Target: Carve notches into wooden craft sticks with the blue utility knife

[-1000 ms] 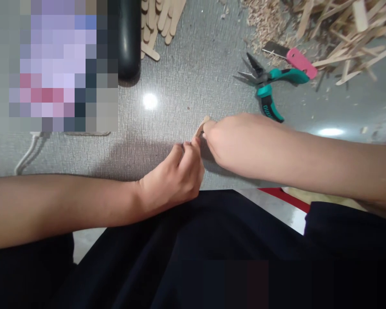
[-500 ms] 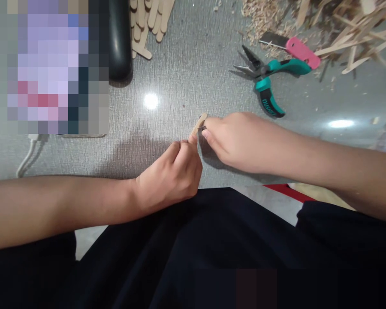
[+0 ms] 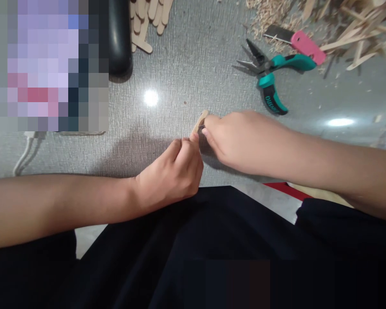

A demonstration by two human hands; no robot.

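Observation:
Near the table's front edge, my left hand [image 3: 173, 169] is closed around the lower end of a wooden craft stick [image 3: 203, 116], whose rounded tip points up and away. From the right, my right hand [image 3: 236, 136] pinches a small thin metal blade [image 3: 201, 125] between thumb and forefinger. The blade lies against the right side of the stick, just above my left thumb. Most of the blade is hidden by my right fingers, and the stick's lower part is inside my left fist.
Open teal-handled pliers [image 3: 268, 71] lie beyond my right hand, beside a pink-handled cutter [image 3: 309, 47]. Wood shavings [image 3: 272, 19] and split sticks [image 3: 366, 38] are heaped at the far right. Whole craft sticks [image 3: 144, 21] lie beside a black object [image 3: 119, 40]. A white cable [image 3: 23, 156] runs at left.
The view has shifted slightly, so the pliers and cutter sit a little farther right and higher. Both hands keep their grips, and the blade stays against the stick with barely any visible movement.

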